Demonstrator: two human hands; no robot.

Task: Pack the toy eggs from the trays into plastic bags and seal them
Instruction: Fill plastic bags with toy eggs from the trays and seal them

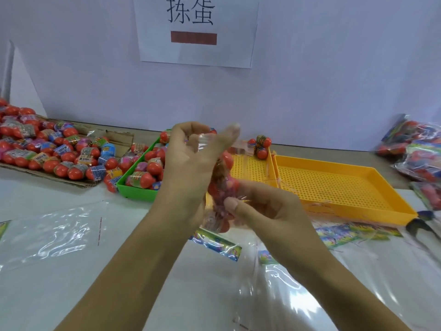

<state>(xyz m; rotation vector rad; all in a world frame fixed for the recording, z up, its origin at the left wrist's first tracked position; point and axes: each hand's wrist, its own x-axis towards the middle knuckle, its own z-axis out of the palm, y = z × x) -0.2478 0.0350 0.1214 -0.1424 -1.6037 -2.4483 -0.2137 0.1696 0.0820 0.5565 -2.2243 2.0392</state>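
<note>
Green tray (pixel 133 191) of eggs behind left hand (pixel 188 163); yellow tray (pixel 358 173) beyond right hand (pixel 260 209). Filled bag (pixel 220 187) between hands: left fingers pinch top, right fingers curl around bottom.

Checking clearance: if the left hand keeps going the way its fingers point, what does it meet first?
Probably the toy eggs in the green tray just beyond the left hand; depth is unclear from this one view.

Both hands hold a clear bag (pixel 220 187) of eggs above the bench (pixel 71 271), left hand (pixel 191 161) pinching its top, right hand (pixel 260 206) gripping lower down, w/ green tray (pixel 137 189) of eggs left and yellow tray (pixel 338 185) right.
</note>
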